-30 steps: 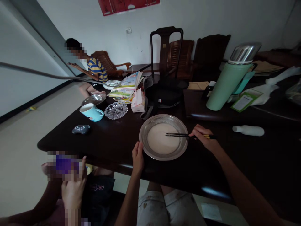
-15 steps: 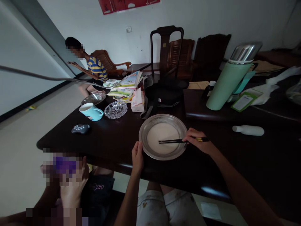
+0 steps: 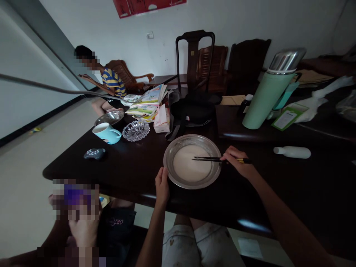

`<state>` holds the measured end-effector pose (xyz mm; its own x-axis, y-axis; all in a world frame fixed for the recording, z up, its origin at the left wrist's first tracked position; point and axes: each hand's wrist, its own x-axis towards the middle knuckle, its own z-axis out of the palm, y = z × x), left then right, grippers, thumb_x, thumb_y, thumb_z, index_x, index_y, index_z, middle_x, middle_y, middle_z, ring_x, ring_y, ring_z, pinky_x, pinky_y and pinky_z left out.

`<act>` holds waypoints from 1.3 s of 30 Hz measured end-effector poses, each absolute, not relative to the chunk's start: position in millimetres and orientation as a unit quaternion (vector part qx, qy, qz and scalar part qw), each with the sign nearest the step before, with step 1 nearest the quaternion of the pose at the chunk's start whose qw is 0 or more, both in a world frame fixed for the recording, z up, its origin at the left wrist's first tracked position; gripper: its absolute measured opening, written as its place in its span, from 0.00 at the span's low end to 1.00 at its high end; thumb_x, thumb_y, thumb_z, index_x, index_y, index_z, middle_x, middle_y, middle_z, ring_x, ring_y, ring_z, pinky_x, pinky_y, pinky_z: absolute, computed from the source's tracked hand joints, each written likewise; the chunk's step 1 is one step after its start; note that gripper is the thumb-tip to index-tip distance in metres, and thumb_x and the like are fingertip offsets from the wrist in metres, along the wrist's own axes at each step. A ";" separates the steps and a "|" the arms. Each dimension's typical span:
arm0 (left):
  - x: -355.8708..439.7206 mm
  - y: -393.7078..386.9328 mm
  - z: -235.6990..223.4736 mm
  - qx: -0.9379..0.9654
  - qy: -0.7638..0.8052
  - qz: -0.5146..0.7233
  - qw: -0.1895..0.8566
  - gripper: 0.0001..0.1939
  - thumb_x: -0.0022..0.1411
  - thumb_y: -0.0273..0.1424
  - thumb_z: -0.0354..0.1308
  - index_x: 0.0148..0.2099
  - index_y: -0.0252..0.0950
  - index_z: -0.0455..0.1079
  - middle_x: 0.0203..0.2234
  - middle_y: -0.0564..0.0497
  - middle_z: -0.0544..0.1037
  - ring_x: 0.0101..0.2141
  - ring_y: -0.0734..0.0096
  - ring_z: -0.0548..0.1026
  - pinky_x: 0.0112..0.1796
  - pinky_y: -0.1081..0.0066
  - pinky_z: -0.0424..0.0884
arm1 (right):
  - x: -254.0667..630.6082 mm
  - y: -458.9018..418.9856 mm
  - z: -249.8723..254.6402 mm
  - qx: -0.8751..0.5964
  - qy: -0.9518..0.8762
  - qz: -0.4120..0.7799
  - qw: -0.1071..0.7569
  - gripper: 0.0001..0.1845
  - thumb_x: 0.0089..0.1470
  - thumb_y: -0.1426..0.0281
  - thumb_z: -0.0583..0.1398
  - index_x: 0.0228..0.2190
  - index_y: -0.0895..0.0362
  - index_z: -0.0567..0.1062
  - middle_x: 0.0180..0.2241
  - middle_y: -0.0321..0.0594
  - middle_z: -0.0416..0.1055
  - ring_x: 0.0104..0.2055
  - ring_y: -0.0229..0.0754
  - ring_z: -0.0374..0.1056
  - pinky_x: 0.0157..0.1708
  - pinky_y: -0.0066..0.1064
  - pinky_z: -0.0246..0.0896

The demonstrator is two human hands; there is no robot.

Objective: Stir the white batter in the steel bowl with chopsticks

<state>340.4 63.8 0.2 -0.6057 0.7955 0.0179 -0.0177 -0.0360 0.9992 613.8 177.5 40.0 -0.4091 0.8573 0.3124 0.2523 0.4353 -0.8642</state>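
Indoors, chopsticks [image 3: 207, 159] and a bowl [image 3: 170, 160] in hand at a dark worktop [image 3: 126, 165]

A seated person in pale shorts [image 3: 181, 243] has the metal bowl near the front edge of the worktop, a pale liquid [image 3: 190, 170] inside it. The left grip [image 3: 161, 187] is clamped on the bowl's near left rim. The right grip [image 3: 237, 161], fingers drawn together, is clamped on the black chopsticks, which reach over the bowl's right rim to the middle of the liquid; whether their tips break the surface is hard to tell.

Left of the bowl lie a controller [image 3: 95, 154], a blue mug [image 3: 105, 134] and a glass dish [image 3: 136, 131], the mug just beside the dish. A metal basin [image 3: 118, 116] sits behind the mug. A tissue pack [image 3: 161, 120] stands by a pile of books [image 3: 150, 100], and a black bag [image 3: 191, 111] lies beyond the bowl. At right, a white bottle [image 3: 292, 152] rests on its side, apart from the right grip; farther back stands a green flask [image 3: 257, 98], a green box [image 3: 289, 116] near its foot.

At lower left, a second person's hands [image 3: 85, 228], partly masked, are at a purple item [image 3: 73, 194] too blurred to identify. In the background, a person in a striped shirt [image 3: 114, 82] sits near a wooden armchair [image 3: 122, 70].
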 end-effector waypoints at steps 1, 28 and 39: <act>340.3 63.9 -0.1 0.314 0.619 0.647 0.315 0.23 0.56 0.50 0.59 0.24 0.36 0.58 0.20 0.58 0.56 0.24 0.76 0.54 0.26 0.75 0.57 | 614.5 177.5 39.8 -0.370 -0.739 0.394 0.401 0.21 0.60 0.56 0.56 0.24 0.53 0.80 0.25 0.39 0.65 0.29 0.40 0.64 0.28 0.32 0.62; 340.5 64.5 1.0 0.321 0.628 0.641 0.303 0.24 0.56 0.51 0.58 0.24 0.36 0.58 0.20 0.57 0.57 0.24 0.76 0.55 0.26 0.76 0.57 | 607.5 176.5 38.1 -0.343 -0.774 0.380 0.372 0.13 0.55 0.59 0.61 0.26 0.52 0.81 0.26 0.38 0.69 0.31 0.40 0.66 0.33 0.34 0.63; 339.0 64.5 -3.0 0.320 0.622 0.644 0.310 0.23 0.57 0.50 0.58 0.26 0.36 0.60 0.21 0.57 0.58 0.25 0.76 0.56 0.27 0.76 0.57 | 607.6 174.6 41.6 -0.337 -0.775 0.384 0.372 0.15 0.57 0.58 0.60 0.26 0.52 0.81 0.26 0.39 0.70 0.32 0.41 0.66 0.34 0.35 0.63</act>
